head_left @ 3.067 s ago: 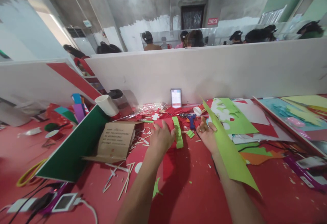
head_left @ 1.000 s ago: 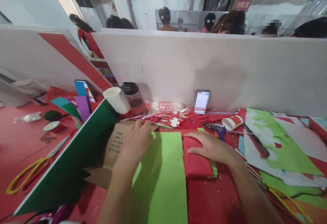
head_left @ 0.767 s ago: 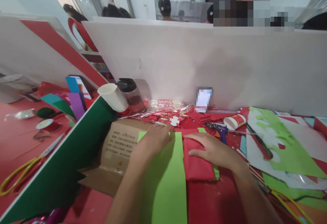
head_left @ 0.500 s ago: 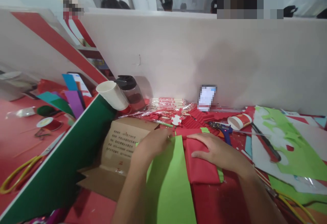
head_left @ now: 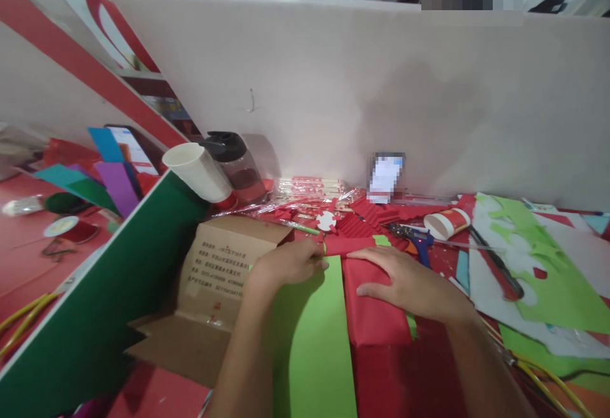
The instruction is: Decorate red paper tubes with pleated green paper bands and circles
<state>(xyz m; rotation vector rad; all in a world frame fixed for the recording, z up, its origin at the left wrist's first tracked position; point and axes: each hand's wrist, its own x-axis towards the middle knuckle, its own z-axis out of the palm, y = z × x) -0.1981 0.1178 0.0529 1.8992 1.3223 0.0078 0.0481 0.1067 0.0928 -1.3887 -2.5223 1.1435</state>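
At the back, a white partition is seen behind the red desk. On the left, a dark green board is set edge-up, with a printed cardboard carton beside it. The light green sheet is laid between the forearms, its long axis running from the near picture edge toward the partition, its short far end pointed away from the person. Just to its right, a red wrapped block is placed, with its long axis also directed toward the partition.

The right hand is spread over the block, thumb and fingers parted, pressed on its top without being wrapped round it. The left hand is half curled, its fingers bent over the sheet's far end; whether an edge is pinched cannot be told. A second ago, the left hand was held more open and farther left, partly over the carton; the right hand has been kept on the block.

Beyond the hands, a blue glue gun is seen.
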